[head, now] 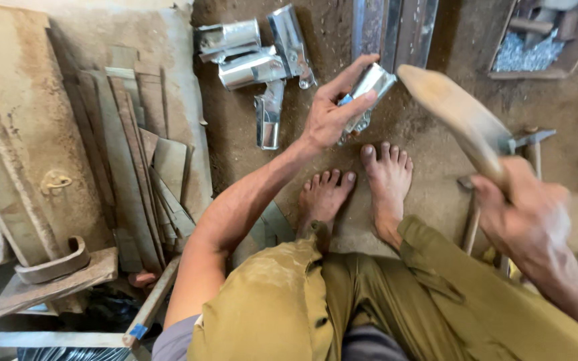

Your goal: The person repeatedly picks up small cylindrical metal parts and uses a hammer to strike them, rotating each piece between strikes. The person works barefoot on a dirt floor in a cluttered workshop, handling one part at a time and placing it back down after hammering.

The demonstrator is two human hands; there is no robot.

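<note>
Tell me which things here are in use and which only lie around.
In use:
- shiny metal piece, held in the left hand
- wooden mallet, held in the right hand

Lying about:
- pile of finished metal pieces
- metal strips
- hammer
- tray of small metal bits

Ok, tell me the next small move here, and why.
Probably bring the mallet down onto the metal piece. The right hand holds the mallet raised beside it, while the left hand grips the piece above the dirt floor, just ahead of the bare feet.
</note>
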